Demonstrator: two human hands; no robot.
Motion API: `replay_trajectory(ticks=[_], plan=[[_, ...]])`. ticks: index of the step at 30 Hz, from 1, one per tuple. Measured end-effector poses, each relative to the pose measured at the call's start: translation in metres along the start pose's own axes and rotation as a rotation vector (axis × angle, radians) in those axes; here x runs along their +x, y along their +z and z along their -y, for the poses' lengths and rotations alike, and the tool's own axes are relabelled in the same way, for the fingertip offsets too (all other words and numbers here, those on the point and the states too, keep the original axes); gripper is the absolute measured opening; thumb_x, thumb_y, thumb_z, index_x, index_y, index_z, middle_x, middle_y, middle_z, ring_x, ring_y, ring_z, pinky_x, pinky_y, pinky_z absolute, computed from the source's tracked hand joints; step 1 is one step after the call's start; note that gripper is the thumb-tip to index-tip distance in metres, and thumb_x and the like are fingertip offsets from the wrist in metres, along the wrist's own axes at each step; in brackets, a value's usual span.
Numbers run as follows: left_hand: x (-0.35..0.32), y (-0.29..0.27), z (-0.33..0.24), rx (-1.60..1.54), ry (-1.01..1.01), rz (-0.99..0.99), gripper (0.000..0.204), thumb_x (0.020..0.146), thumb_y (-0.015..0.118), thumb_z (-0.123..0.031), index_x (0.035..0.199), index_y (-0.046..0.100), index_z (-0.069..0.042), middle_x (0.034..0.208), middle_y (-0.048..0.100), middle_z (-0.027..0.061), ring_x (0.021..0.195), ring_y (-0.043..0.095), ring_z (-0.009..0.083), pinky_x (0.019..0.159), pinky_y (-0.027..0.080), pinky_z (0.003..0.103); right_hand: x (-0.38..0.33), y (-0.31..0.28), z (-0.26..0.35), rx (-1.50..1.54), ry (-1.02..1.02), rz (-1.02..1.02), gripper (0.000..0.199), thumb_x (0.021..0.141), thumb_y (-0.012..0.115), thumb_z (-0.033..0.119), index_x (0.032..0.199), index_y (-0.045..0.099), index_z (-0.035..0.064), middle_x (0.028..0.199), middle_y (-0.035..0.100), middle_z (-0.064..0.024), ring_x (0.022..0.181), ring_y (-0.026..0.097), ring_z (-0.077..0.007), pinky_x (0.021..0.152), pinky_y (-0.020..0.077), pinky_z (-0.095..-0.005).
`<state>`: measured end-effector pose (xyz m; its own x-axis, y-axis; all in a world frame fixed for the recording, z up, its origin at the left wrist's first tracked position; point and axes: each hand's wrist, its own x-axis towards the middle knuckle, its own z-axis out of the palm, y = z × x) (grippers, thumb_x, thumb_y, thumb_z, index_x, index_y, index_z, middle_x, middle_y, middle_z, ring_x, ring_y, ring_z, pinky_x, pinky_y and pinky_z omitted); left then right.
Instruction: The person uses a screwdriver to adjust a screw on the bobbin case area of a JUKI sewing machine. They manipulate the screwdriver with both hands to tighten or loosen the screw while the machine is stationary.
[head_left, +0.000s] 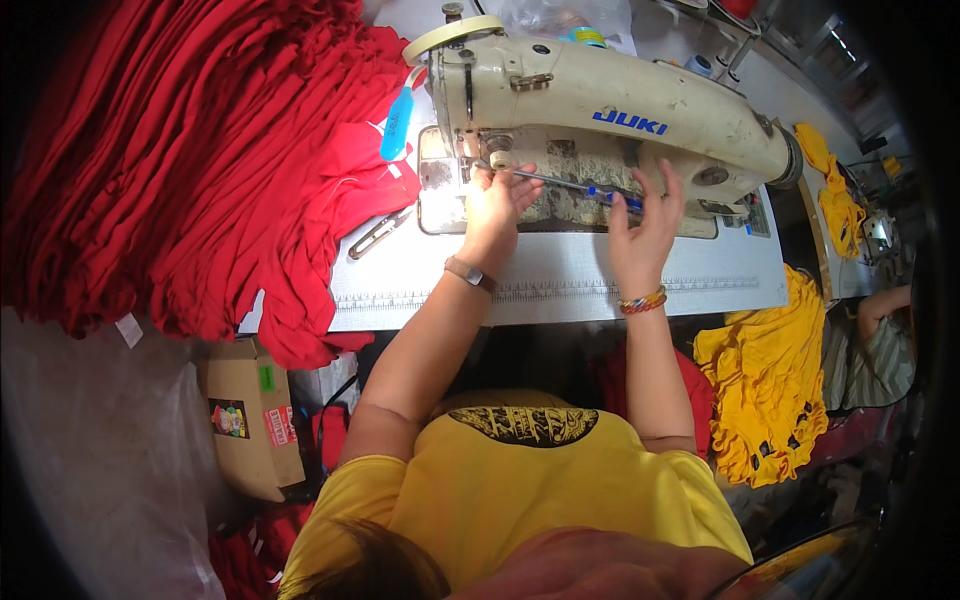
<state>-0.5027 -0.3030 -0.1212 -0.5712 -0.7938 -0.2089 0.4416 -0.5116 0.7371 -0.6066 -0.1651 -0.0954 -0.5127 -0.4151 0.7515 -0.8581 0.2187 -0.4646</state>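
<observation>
A pale sewing machine (600,85) stands on the white table, its needle end to the left. A screwdriver (565,182) with a blue handle and long metal shaft lies slantwise before it, tip toward the needle area. My right hand (648,215) has thumb and fingers about its handle, the other fingers raised. My left hand (495,205) is at the needle and presser foot, thumb and index finger close together by the shaft's tip, remaining fingers stretched out. What those two fingertips pinch is too small to make out. Thread snips (378,235) lie left of my left hand.
A big pile of red garments (190,150) covers the left side. A blue-handled tool (397,125) hangs by the machine's left end. Yellow garments (765,375) hang at the right, near another person's arm (885,305). A cardboard box (250,420) stands below left.
</observation>
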Motion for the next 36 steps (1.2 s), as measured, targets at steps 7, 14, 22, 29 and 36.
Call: replay_trajectory(ticks=[7, 14, 22, 29, 36], plan=[[-0.003, -0.01, 0.006, -0.083, -0.092, 0.138, 0.017, 0.097, 0.039, -0.015, 0.105, 0.043, -0.001, 0.102, 0.056, 0.0159, 0.089, 0.059, 0.0233, 0.076, 0.052, 0.034, 0.055, 0.056, 0.04, 0.176, -0.149, 0.731, 0.031, 0.082, 0.061, 0.025, 0.101, 0.062, 0.001, 0.101, 0.061, -0.016, 0.095, 0.058, -0.028, 0.086, 0.0437, -0.0329], [-0.017, -0.011, 0.007, -0.165, -0.15, 0.078, 0.018, 0.096, 0.042, -0.016, 0.106, 0.042, -0.001, 0.11, 0.054, 0.0167, 0.096, 0.057, 0.0252, 0.084, 0.048, 0.037, 0.088, 0.131, -0.009, 0.261, -0.121, 1.05, 0.056, 0.079, 0.054, 0.047, 0.092, 0.061, -0.0072, 0.092, 0.064, -0.0216, 0.076, 0.056, -0.0254, 0.074, 0.0443, -0.036], [-0.019, -0.014, 0.005, -0.174, -0.154, 0.065, 0.018, 0.095, 0.044, -0.017, 0.107, 0.044, -0.002, 0.116, 0.053, 0.0184, 0.1, 0.056, 0.0275, 0.088, 0.046, 0.039, 0.065, 0.166, -0.03, 0.523, 0.298, 1.133, 0.036, 0.072, 0.075, 0.015, 0.102, 0.061, 0.0009, 0.097, 0.064, -0.0075, 0.087, 0.059, -0.013, 0.072, 0.0517, -0.0255], [-0.019, -0.012, 0.006, -0.187, -0.156, 0.074, 0.016, 0.096, 0.043, -0.017, 0.105, 0.045, -0.004, 0.115, 0.054, 0.0178, 0.099, 0.057, 0.027, 0.087, 0.046, 0.039, 0.057, 0.185, -0.067, 0.437, 0.143, 1.091, 0.043, 0.075, 0.064, 0.033, 0.096, 0.062, -0.0043, 0.092, 0.064, -0.0205, 0.08, 0.061, -0.0264, 0.073, 0.0472, -0.0336], [-0.02, -0.014, 0.006, -0.186, -0.129, 0.091, 0.017, 0.095, 0.045, -0.018, 0.104, 0.047, -0.003, 0.115, 0.054, 0.0183, 0.102, 0.056, 0.0286, 0.091, 0.044, 0.041, 0.053, 0.188, -0.052, 0.498, 0.179, 1.0, 0.034, 0.074, 0.061, 0.02, 0.095, 0.061, -0.0071, 0.092, 0.064, -0.0243, 0.08, 0.061, -0.0286, 0.073, 0.0459, -0.0355]])
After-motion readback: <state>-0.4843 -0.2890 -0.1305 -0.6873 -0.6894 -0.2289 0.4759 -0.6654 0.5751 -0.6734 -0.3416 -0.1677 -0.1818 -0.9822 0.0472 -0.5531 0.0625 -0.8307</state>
